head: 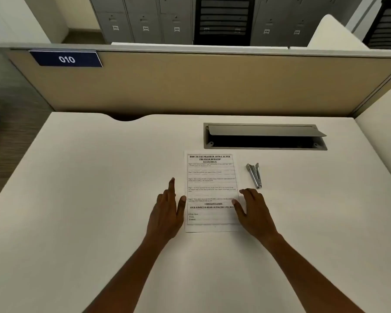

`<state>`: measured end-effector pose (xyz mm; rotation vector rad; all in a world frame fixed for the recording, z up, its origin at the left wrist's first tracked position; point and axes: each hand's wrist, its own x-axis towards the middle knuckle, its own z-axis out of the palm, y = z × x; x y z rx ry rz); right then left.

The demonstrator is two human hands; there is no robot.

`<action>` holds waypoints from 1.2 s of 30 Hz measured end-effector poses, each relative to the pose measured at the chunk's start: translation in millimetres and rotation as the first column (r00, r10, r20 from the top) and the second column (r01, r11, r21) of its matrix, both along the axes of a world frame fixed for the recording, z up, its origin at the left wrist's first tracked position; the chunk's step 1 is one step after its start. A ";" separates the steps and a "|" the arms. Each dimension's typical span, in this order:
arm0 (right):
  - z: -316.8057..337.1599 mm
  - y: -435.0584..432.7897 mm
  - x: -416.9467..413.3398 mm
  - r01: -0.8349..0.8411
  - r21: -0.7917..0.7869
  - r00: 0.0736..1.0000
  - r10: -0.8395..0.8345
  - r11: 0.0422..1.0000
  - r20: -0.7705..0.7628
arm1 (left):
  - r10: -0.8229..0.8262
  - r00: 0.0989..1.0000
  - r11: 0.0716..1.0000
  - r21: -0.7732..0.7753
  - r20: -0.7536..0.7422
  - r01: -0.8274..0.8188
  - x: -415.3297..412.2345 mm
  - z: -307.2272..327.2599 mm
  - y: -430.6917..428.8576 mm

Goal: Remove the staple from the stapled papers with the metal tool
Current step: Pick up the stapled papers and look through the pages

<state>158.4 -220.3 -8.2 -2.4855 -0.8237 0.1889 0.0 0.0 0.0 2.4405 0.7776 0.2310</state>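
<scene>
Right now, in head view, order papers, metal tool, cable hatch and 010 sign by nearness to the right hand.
1. papers, at right hand thumb
2. metal tool, just beyond fingers
3. cable hatch, farther back
4. 010 sign, far left

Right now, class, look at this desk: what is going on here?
A person's open left hand is beside the left edge of the stapled papers; the open right hand is at their right edge, thumb on the sheet. The metal tool lies untouched on the desk, just beyond the right hand. Nothing has been picked up yet.
</scene>
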 end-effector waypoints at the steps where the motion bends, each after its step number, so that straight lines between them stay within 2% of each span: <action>1: -4.1 1.3 -0.5 0.062 0.024 0.997 -0.061 0.998 -0.043 | 0.030 1.000 0.998 -0.061 0.005 -0.030 0.1 -2.6 -4.1; 4: -7.9 7.3 -8.6 0.225 0.018 0.962 -0.219 0.974 -0.161 | 0.083 0.996 0.985 -0.148 -0.017 -0.085 -0.1 -8.7 -22.3; 10: -18.6 17.1 -19.6 0.305 -0.005 0.945 -0.304 0.952 -0.119 | 0.254 0.967 0.913 -0.323 -0.031 -0.250 13.3 -11.8 -46.6; 15: -22.8 18.9 -28.7 0.254 -0.061 0.967 -0.255 0.965 -0.017 | 0.340 0.938 0.857 -0.388 -0.071 -0.340 20.4 -7.3 -58.2; 23: -28.0 18.4 -31.5 0.256 -0.024 0.967 -0.256 0.966 0.008 | 0.454 0.876 0.673 -0.581 -0.165 -0.458 35.6 -2.1 -43.3; 27: -30.0 19.2 -32.5 0.264 -0.021 0.965 -0.264 0.964 0.009 | 0.443 0.874 0.575 -0.685 -0.200 -0.448 41.3 -1.2 -34.6; 36: -30.8 21.1 -32.9 0.282 -0.026 0.959 -0.282 0.959 -0.015 | 0.427 0.883 0.651 -0.611 -0.194 -0.450 50.7 2.6 -31.9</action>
